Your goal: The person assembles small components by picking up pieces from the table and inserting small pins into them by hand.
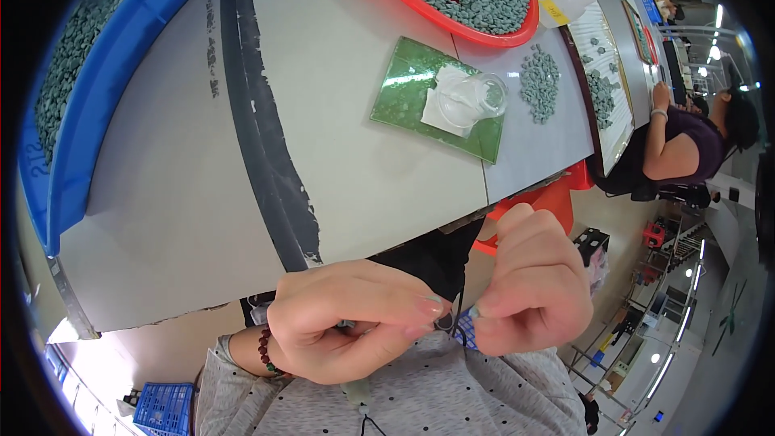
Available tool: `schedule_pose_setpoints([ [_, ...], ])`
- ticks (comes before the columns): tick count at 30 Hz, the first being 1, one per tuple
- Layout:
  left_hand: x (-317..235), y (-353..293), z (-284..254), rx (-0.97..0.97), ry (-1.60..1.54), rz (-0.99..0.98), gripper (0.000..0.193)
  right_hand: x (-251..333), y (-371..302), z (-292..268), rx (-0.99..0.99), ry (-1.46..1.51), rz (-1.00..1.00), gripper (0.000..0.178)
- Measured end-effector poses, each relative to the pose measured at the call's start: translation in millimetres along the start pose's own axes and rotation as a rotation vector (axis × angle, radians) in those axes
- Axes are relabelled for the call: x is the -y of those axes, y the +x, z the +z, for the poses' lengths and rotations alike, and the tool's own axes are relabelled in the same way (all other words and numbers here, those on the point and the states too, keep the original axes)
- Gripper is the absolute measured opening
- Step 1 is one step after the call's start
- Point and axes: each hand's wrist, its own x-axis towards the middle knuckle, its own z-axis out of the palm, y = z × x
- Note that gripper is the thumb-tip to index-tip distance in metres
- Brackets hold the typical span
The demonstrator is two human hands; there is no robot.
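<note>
In front of my shirt, thin black cord runs between my two hands, with a small loop by the fingertips. My left hand pinches the cord between thumb and forefinger; a beaded bracelet circles that wrist. My right hand is closed just to the right, its fingertips pressed together at the cord. What lies inside its curled fingers is hidden. Below my left hand shows a pale green pendant-like piece with black cord at its lower end, partly covered by the hand.
On the table beyond stand a red basin of green stones, a green board bearing a clear cup, and a stone pile. A blue tub of stones is at left. Another person sits at right.
</note>
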Motion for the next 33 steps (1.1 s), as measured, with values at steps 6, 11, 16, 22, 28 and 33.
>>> schedule_pose_setpoints([
  [6, 2, 0, 1, 0.045, 0.007, 0.039, 0.02, 2, -4, -1, 0.023, 0.018, 0.008, 0.03],
  [11, -6, -9, 8, -0.103, -0.066, -0.171, 0.022, 2, -6, 6, -0.014, -0.048, -0.034, 0.027],
  [16, -6, -9, 5, -0.011, 0.105, -0.107, 0.015, 4, -7, 10, -0.035, -0.103, -0.067, 0.019],
  [22, -4, -9, 10, -0.084, 0.265, 0.001, 0.013, 6, -5, 3, 0.047, -0.207, -0.129, 0.02],
  [28, -5, -8, 5, -0.009, 0.294, -0.042, 0.018, -1, 4, -6, 0.134, -0.239, -0.291, 0.021],
  [33, -5, -6, 10, -0.053, 0.177, -0.067, 0.02, 3, 7, -14, 0.227, -0.26, -0.341, 0.018],
])
